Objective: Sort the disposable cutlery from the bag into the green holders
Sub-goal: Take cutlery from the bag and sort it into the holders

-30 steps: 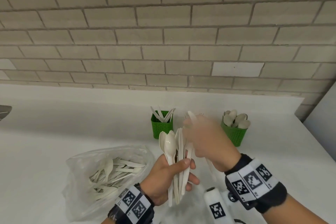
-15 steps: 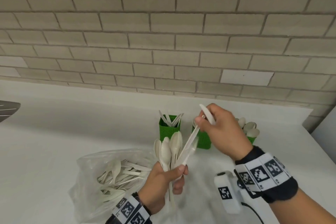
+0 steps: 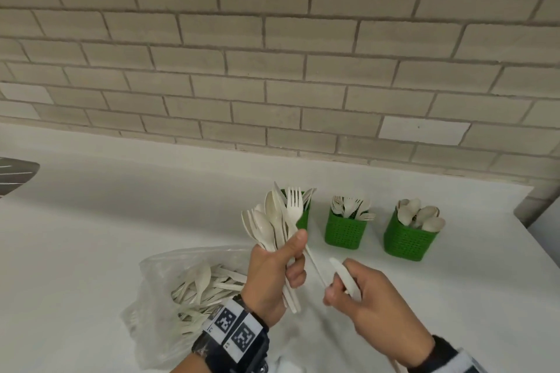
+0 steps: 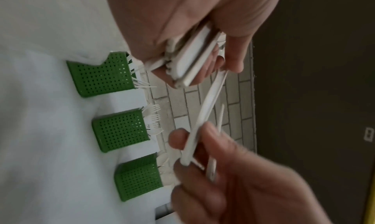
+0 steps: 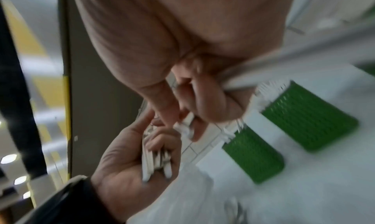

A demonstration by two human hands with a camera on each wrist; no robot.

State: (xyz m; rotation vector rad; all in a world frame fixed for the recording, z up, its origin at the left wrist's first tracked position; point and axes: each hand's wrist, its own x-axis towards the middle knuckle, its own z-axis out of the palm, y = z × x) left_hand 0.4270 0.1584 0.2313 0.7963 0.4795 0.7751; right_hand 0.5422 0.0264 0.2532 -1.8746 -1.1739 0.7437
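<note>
My left hand (image 3: pixel 291 254) grips a mixed bundle of white cutlery (image 3: pixel 272 221), spoons, knives and a fork (image 3: pixel 294 204), upright in front of the holders. My right hand (image 3: pixel 336 291), low and to the right of it, pinches the fork's handle (image 3: pixel 316 268) below the left thumb and also holds a flat white piece (image 3: pixel 345 278). Three green holders stand by the wall: the left one (image 3: pixel 303 219), partly hidden by the bundle, the middle one (image 3: pixel 344 232) with forks, the right one (image 3: pixel 406 241) with spoons. The clear bag (image 3: pixel 188 291) lies at the left with more cutlery.
The white counter (image 3: pixel 121 221) runs back to a brick wall (image 3: pixel 272 70). A dark object (image 3: pixel 15 175) shows at the far left edge. A grey panel (image 3: pixel 545 227) closes the right side beyond the counter's end.
My right hand has dropped from above the holders to the lower end of the bundle and now pinches the fork's handle. All three holders are now uncovered.
</note>
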